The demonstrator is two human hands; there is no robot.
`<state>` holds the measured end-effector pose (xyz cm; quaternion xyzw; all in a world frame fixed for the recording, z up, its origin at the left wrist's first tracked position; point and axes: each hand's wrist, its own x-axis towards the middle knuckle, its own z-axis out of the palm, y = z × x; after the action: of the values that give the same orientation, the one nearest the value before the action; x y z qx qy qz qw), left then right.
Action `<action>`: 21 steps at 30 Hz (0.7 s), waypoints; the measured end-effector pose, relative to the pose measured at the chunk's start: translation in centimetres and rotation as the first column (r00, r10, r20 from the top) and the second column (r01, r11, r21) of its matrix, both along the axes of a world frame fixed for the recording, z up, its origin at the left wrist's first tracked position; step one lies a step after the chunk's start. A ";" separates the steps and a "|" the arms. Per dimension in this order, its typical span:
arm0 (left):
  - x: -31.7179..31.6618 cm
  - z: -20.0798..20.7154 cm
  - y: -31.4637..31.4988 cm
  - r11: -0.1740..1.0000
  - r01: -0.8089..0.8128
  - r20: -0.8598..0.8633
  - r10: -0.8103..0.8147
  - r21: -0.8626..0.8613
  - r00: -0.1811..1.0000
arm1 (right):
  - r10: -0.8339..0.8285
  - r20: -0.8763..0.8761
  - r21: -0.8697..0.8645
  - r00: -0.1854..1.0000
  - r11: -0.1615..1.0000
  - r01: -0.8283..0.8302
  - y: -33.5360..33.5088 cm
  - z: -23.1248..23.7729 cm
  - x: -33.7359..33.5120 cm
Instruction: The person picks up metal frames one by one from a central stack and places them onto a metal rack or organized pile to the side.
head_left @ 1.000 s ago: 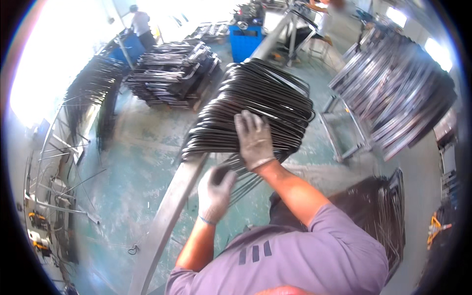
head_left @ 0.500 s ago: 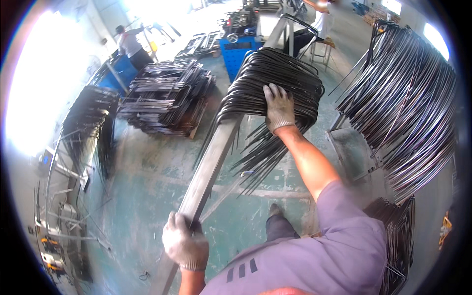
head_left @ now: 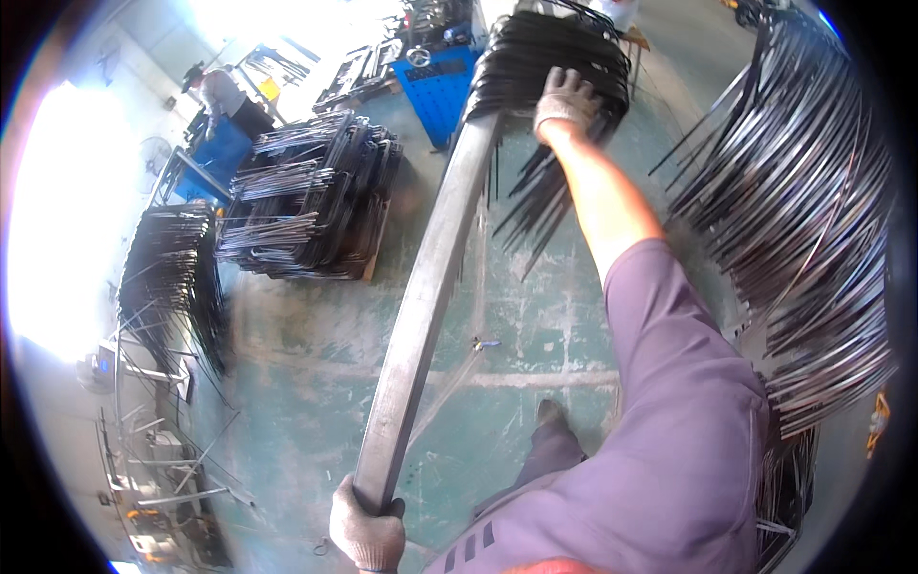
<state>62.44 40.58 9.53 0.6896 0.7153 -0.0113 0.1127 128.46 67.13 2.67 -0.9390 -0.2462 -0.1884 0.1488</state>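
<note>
Two gloved hands busy, left hand point(head_left: 368, 534) gripping long steel beam's point(head_left: 426, 287) near end, right hand point(head_left: 566, 99) flat on black wire bundle point(head_left: 550, 48) draped over beam's far end

No packages, labels, signs or screens can be made out anywhere in the frame. Small yellow and orange patches sit at the far right edge point(head_left: 878, 421) and at the lower left point(head_left: 143, 517); both are too small and blurred to tell whether either is a label or a package.
</note>
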 end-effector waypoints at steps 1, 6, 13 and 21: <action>0.1 0.5 0.4 1.000 0.009 -0.005 -0.009 0.002 1.000 | 0.079 0.052 0.117 0.996 0.989 -0.084 -0.1 -1.9 -0.2; -0.1 -0.7 -0.5 0.993 0.042 0.150 -0.058 0.108 0.987 | 0.455 -0.321 0.159 0.830 0.890 -0.427 -14.0 -16.8 -19.4; -3.9 -2.2 -1.1 0.956 0.193 0.220 -0.242 0.223 0.945 | 0.180 -0.837 -0.062 0.517 0.907 -0.417 -48.6 -33.4 -44.4; -3.5 -4.6 -1.9 0.678 0.539 -0.210 -0.509 0.499 0.835 | -0.412 -0.716 -0.209 0.563 0.897 0.390 -86.3 -31.7 -63.9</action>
<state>58.95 38.68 4.89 0.8676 0.4637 0.1398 -0.1129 64.55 -19.18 -29.03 -0.9649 0.0536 0.1868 0.1768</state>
